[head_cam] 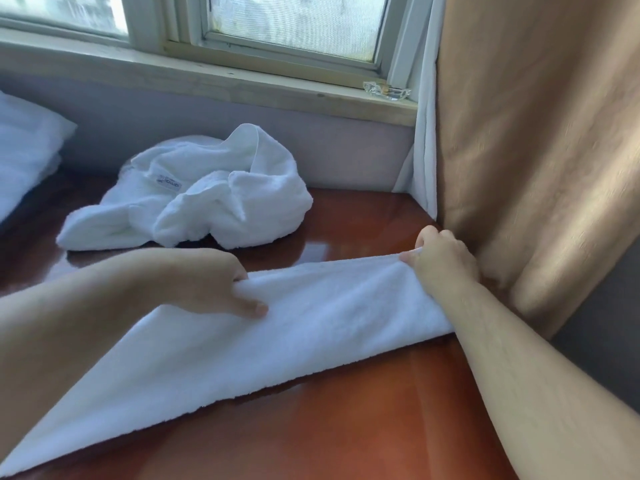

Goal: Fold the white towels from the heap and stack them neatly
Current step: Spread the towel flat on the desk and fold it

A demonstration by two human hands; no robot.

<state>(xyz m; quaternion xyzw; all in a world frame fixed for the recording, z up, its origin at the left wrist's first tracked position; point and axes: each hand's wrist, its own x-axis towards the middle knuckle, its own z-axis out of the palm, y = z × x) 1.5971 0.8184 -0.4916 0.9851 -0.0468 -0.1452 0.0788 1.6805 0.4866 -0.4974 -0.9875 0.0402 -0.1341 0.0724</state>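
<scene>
A white towel (pixel 249 344) lies stretched across the glossy brown table (pixel 363 427), running from the lower left up to the right. My left hand (pixel 211 282) grips its far edge near the middle, thumb on top. My right hand (pixel 440 261) pinches the towel's far right corner close to the curtain. Behind them a crumpled heap of white towels (pixel 194 195) sits on the table below the window. Folded white towels (pixel 24 150) show at the far left edge.
A tan curtain (pixel 540 150) hangs at the right, touching the table's end. The wooden window sill (pixel 242 84) runs along the back with a small clear object (pixel 386 90) on it. Bare tabletop lies in front of the towel.
</scene>
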